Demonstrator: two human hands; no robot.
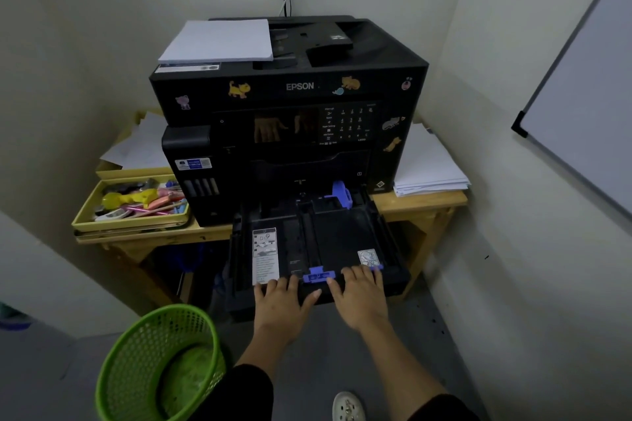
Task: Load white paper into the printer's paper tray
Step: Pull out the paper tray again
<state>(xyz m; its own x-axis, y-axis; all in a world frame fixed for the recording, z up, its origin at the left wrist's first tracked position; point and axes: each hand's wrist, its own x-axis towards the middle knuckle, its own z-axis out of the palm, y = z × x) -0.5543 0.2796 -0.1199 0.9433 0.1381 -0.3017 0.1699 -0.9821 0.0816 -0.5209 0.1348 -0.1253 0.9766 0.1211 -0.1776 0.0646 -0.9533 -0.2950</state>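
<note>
A black Epson printer (290, 89) stands on a wooden table. Its black paper tray (335, 236) is pulled out toward me and holds no paper; blue guides sit at its back right (340, 194) and front edge (318, 275). My left hand (282, 301) and my right hand (360, 296) both rest on the tray's front edge, fingers over the rim, on either side of the front blue guide. A stack of white paper (219, 40) lies on top of the printer at the left.
More white sheets (427, 164) lie on the table right of the printer. A yellow tray of stationery (136, 203) sits to the left. A green mesh bin (160, 366) stands on the floor at my left. A whiteboard (588, 85) leans on the right wall.
</note>
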